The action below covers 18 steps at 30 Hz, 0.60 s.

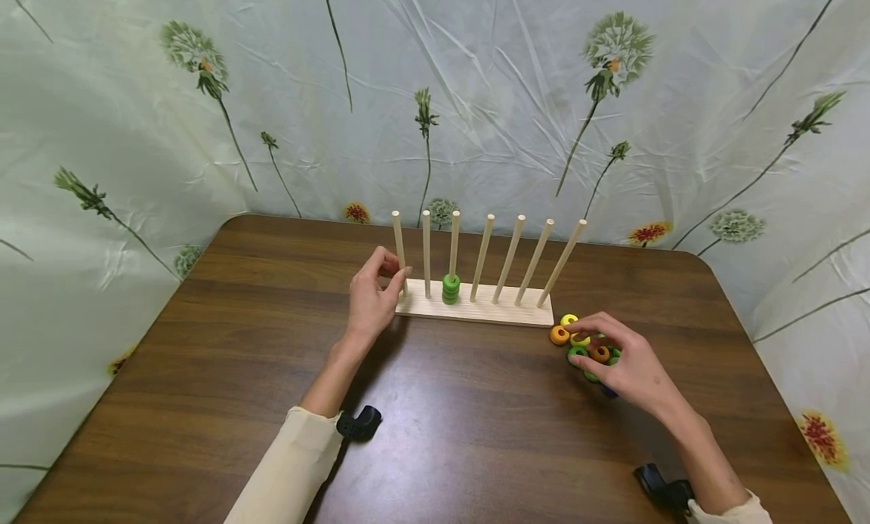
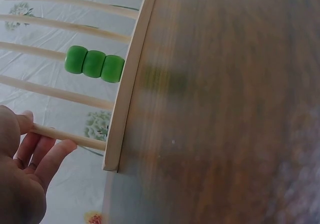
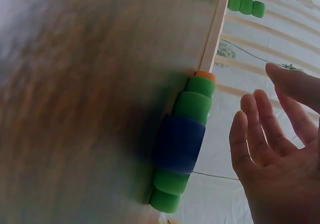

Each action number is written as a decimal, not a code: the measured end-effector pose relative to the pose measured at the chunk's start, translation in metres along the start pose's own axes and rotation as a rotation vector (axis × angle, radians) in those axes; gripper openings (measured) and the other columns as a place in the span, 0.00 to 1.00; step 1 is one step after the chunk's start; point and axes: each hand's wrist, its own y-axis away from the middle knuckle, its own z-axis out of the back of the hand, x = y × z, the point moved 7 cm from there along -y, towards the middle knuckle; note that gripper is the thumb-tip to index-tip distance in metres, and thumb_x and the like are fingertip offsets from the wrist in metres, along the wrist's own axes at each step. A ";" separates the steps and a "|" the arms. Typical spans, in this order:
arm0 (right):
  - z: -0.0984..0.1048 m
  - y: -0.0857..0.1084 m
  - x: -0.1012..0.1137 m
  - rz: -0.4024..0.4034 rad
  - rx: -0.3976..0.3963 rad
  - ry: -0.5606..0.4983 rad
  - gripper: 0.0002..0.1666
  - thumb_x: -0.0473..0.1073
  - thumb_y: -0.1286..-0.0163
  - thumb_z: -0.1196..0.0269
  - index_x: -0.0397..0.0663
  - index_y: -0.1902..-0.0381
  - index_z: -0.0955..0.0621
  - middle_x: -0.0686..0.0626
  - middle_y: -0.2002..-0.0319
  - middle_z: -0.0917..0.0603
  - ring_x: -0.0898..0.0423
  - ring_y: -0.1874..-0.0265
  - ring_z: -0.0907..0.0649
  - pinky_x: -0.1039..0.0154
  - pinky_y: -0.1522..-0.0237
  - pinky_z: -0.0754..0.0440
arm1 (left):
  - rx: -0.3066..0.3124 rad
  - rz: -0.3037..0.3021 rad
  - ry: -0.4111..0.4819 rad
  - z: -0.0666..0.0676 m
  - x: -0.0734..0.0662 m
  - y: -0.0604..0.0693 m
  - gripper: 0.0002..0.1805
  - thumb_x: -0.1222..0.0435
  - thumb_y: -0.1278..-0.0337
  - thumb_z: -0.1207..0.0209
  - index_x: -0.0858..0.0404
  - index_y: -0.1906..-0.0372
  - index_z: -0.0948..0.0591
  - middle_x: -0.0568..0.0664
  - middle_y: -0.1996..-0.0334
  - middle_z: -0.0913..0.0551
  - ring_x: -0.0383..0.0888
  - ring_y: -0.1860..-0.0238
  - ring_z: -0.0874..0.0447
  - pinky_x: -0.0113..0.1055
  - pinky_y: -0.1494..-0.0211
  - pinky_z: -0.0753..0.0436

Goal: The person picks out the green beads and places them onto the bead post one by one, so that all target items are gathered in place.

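A pale wooden base [image 1: 476,311] with a row of several upright pegs stands toward the back of the table. My left hand [image 1: 371,303] pinches the leftmost peg [image 2: 75,138] between thumb and fingers, partway up. Three green rings [image 2: 94,63] are stacked on the third peg from the left, down at the base. Off the base's right end lies a cluster of loose rings: orange [image 1: 554,338], yellow, green and a dark blue one [image 3: 179,144]. Over this cluster hovers my right hand [image 1: 637,367], fingers bent and spread from the thumb, nothing held. It hides part of the cluster.
The brown wood-grain table [image 1: 224,373] reaches toward me in front of the base. Behind it hangs a pale curtain [image 1: 489,94] printed with flowers. Black wrist devices [image 1: 360,424] sit near both sleeves.
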 end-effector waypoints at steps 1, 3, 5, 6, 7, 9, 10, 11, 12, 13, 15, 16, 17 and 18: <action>0.000 0.000 -0.001 -0.001 0.003 0.004 0.23 0.37 0.40 0.22 0.51 0.46 0.14 0.53 0.51 0.14 0.56 0.57 0.16 0.64 0.53 0.15 | 0.000 -0.001 0.002 0.000 0.000 0.000 0.09 0.67 0.35 0.32 0.66 0.62 0.22 0.59 0.68 0.14 0.53 0.61 0.13 0.38 0.65 0.18; -0.001 0.001 -0.002 0.003 0.006 0.007 0.24 0.36 0.41 0.22 0.51 0.47 0.14 0.52 0.51 0.14 0.56 0.57 0.16 0.64 0.53 0.15 | 0.000 -0.001 0.007 0.000 0.000 0.000 0.09 0.67 0.35 0.33 0.66 0.62 0.22 0.59 0.68 0.14 0.53 0.61 0.13 0.40 0.66 0.18; -0.001 0.001 -0.003 0.013 0.009 0.005 0.25 0.35 0.42 0.22 0.50 0.47 0.14 0.52 0.51 0.14 0.57 0.56 0.16 0.66 0.54 0.16 | 0.000 -0.001 0.010 0.000 0.000 0.000 0.09 0.67 0.35 0.33 0.66 0.62 0.22 0.59 0.68 0.14 0.53 0.61 0.13 0.41 0.66 0.17; -0.002 0.001 -0.003 0.022 0.007 0.000 0.25 0.34 0.43 0.22 0.50 0.47 0.14 0.52 0.51 0.14 0.58 0.56 0.16 0.66 0.54 0.16 | 0.000 0.001 0.012 0.000 0.000 0.000 0.09 0.68 0.35 0.33 0.66 0.62 0.22 0.59 0.68 0.14 0.53 0.61 0.13 0.42 0.66 0.17; -0.002 0.002 -0.004 0.029 0.007 -0.002 0.25 0.34 0.43 0.21 0.50 0.47 0.14 0.52 0.51 0.14 0.59 0.56 0.16 0.67 0.54 0.16 | 0.000 0.002 0.012 0.000 0.000 0.000 0.09 0.68 0.35 0.33 0.66 0.62 0.22 0.59 0.68 0.14 0.53 0.61 0.13 0.42 0.66 0.17; -0.002 0.002 -0.005 0.039 0.007 0.000 0.26 0.34 0.44 0.21 0.50 0.47 0.14 0.52 0.51 0.14 0.59 0.56 0.16 0.69 0.54 0.17 | 0.000 0.004 0.014 0.000 0.000 0.000 0.09 0.68 0.35 0.33 0.66 0.62 0.22 0.59 0.68 0.14 0.53 0.61 0.13 0.42 0.66 0.18; -0.002 0.002 -0.006 0.041 0.009 0.000 0.26 0.34 0.44 0.21 0.50 0.47 0.14 0.52 0.51 0.14 0.60 0.56 0.16 0.69 0.54 0.17 | -0.001 0.005 0.014 0.000 0.000 0.000 0.09 0.68 0.35 0.33 0.66 0.62 0.22 0.60 0.68 0.14 0.53 0.61 0.13 0.41 0.66 0.18; -0.002 0.002 -0.007 0.043 0.010 0.006 0.26 0.34 0.44 0.21 0.51 0.47 0.14 0.52 0.51 0.14 0.60 0.56 0.16 0.69 0.53 0.17 | -0.001 0.006 0.013 0.000 0.000 0.000 0.09 0.68 0.35 0.33 0.66 0.62 0.22 0.60 0.68 0.14 0.53 0.61 0.13 0.41 0.66 0.18; -0.002 0.003 -0.007 0.044 0.011 0.012 0.27 0.34 0.44 0.21 0.51 0.47 0.14 0.53 0.52 0.14 0.60 0.56 0.16 0.69 0.53 0.17 | -0.001 0.007 0.010 0.000 0.000 0.000 0.09 0.67 0.35 0.33 0.66 0.62 0.22 0.60 0.68 0.14 0.53 0.61 0.13 0.40 0.66 0.18; -0.001 0.003 -0.008 0.043 0.012 0.021 0.27 0.34 0.45 0.20 0.52 0.47 0.14 0.53 0.52 0.14 0.59 0.56 0.16 0.69 0.53 0.18 | -0.001 0.008 0.007 0.000 0.000 0.000 0.09 0.67 0.35 0.32 0.66 0.62 0.22 0.59 0.68 0.14 0.53 0.61 0.13 0.38 0.66 0.19; -0.001 0.003 -0.009 0.042 0.017 0.034 0.27 0.34 0.46 0.20 0.52 0.47 0.14 0.54 0.52 0.13 0.59 0.55 0.16 0.68 0.52 0.18 | 0.000 0.009 0.001 0.000 0.001 0.000 0.09 0.67 0.35 0.32 0.66 0.62 0.22 0.59 0.67 0.14 0.53 0.61 0.13 0.34 0.67 0.21; -0.001 0.003 -0.010 0.040 0.020 0.043 0.28 0.33 0.46 0.20 0.52 0.47 0.14 0.54 0.52 0.13 0.59 0.55 0.16 0.68 0.51 0.18 | 0.001 0.010 -0.002 0.000 0.001 0.000 0.09 0.67 0.35 0.32 0.66 0.62 0.22 0.59 0.67 0.14 0.53 0.61 0.13 0.32 0.67 0.21; -0.001 0.003 -0.011 0.036 0.024 0.050 0.28 0.33 0.47 0.20 0.52 0.47 0.14 0.54 0.52 0.13 0.59 0.54 0.16 0.68 0.51 0.19 | 0.002 0.011 -0.004 0.000 0.001 0.000 0.09 0.67 0.35 0.32 0.66 0.62 0.22 0.59 0.67 0.14 0.53 0.61 0.13 0.31 0.67 0.22; -0.001 0.003 -0.012 0.032 0.029 0.055 0.28 0.33 0.47 0.20 0.53 0.48 0.14 0.54 0.52 0.13 0.59 0.54 0.17 0.68 0.50 0.19 | 0.003 0.011 -0.004 0.000 0.001 0.001 0.09 0.67 0.35 0.32 0.66 0.62 0.22 0.59 0.67 0.14 0.52 0.61 0.13 0.31 0.67 0.21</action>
